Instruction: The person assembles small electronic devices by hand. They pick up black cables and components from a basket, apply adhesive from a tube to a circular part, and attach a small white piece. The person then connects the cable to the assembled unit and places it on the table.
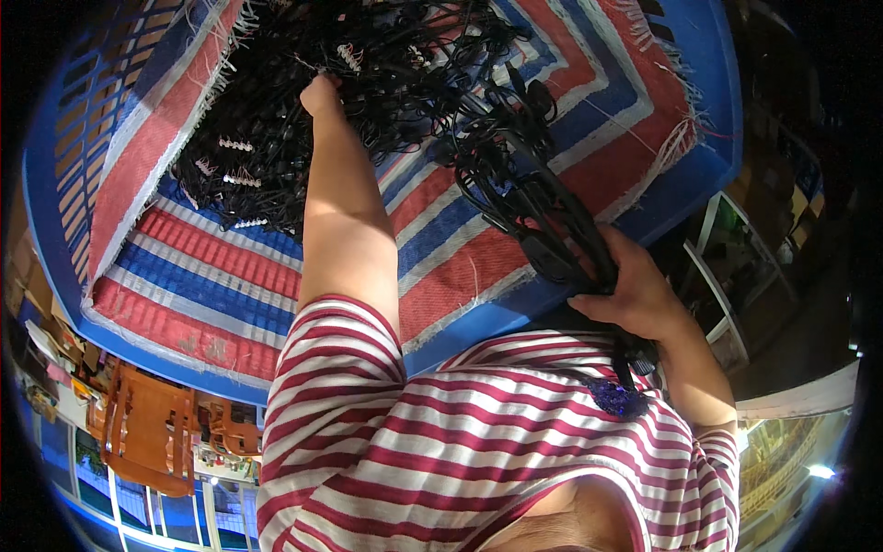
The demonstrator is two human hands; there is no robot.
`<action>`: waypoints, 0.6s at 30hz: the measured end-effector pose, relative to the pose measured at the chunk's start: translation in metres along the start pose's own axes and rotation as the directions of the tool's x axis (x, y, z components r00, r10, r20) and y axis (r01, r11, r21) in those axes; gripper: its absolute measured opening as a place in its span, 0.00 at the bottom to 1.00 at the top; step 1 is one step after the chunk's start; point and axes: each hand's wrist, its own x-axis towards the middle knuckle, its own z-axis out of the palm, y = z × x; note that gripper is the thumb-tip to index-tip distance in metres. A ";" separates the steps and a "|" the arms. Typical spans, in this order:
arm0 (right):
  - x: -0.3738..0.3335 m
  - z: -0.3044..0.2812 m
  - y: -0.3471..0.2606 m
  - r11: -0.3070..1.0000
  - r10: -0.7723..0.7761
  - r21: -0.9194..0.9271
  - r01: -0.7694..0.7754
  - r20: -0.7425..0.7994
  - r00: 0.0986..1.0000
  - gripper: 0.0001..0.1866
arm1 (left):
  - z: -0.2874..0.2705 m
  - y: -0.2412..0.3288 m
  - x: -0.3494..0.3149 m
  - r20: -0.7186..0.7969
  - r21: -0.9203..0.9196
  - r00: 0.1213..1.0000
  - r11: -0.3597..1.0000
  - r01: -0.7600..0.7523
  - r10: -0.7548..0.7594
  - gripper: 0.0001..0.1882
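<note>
A tangled pile of black cables [267, 120] lies in the far part of a blue plastic crate. Small white connectors [242, 180] on thin wires show among them. My left hand [322, 95] reaches into this pile with its fingers closed; what they pinch is too small to make out. My right hand [635, 285], at the crate's near right edge, is wrapped around a bundle of black cables [543, 207]. The bundle's loops spread away over the striped cloth, and its lower end hangs against my shirt near a dark blue shiny piece [618, 397].
The blue crate [727, 101] has slatted walls and stands directly in front of me. Red, white and blue woven cloth [207, 322] with frayed edges lines it. A wooden chair [147, 428] stands at the lower left. Metal frame bars [713, 294] are at the right.
</note>
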 end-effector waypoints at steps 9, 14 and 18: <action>0.002 0.000 0.001 0.999 0.000 0.043 0.000 0.001 1.000 0.34 | -0.017 -0.003 -0.017 -0.153 0.291 0.711 0.719 -0.631 0.686 0.07; 0.003 0.002 0.002 0.997 -0.012 0.074 0.013 -0.023 1.000 0.35 | -0.038 0.019 -0.014 -0.021 0.477 0.399 0.360 -0.802 0.917 0.04; 0.003 0.001 0.002 1.000 0.007 0.003 -0.007 -0.016 1.000 0.35 | -0.047 0.035 -0.013 0.076 0.497 0.314 0.237 -0.835 0.947 0.05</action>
